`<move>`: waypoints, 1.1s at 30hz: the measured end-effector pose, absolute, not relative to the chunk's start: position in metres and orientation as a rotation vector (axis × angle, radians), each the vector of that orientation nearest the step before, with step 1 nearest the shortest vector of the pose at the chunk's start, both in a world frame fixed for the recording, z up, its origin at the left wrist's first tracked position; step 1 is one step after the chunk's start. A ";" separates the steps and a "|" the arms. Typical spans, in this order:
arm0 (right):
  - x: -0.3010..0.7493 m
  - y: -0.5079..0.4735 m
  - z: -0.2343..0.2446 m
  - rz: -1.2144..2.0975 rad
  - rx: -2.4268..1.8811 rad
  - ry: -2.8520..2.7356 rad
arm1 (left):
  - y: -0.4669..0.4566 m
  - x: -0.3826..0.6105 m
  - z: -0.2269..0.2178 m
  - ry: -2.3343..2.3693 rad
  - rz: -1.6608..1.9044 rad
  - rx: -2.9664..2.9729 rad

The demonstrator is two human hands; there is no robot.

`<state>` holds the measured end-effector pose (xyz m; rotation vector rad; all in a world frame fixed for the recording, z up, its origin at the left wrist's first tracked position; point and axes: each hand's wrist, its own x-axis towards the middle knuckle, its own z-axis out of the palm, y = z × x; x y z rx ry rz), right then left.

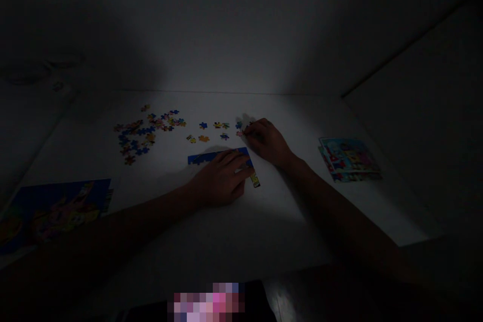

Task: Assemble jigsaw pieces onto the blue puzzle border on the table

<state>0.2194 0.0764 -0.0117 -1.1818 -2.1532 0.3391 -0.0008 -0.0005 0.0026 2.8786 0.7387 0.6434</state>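
My left hand (221, 177) lies over the right end of a strip of joined blue jigsaw pieces (207, 156), fingers across it and the thumb near its edge. My right hand (266, 141) pinches a small pale jigsaw piece (239, 133) at its fingertips. A short yellow-and-dark row of joined pieces (255, 179) sits just past my left fingers. Several loose pieces (211, 132) are spread in a row above the blue strip, close to my right fingertips.
A larger heap of loose pieces (141, 131) lies on the white table (302, 201) to the left. Colourful cartoon picture sheets lie at the left (56, 214) and right (349, 158). A pixelated patch (207, 302) covers something below the table's front edge. The room is dim.
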 end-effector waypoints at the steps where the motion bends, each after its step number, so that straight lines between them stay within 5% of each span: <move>1: 0.219 0.076 -0.012 0.346 -1.185 -2.146 | 0.000 -0.001 0.002 0.739 0.649 2.878; 17: 0.221 0.054 0.001 0.685 -1.145 -2.197 | 0.012 -0.031 0.011 0.871 0.597 2.929; 26: 0.221 0.054 0.002 0.766 -1.180 -2.177 | 0.066 -0.115 0.020 1.488 0.781 2.718; 33: 0.221 0.055 0.003 0.793 -1.165 -2.152 | 0.075 -0.126 0.003 1.344 0.599 2.795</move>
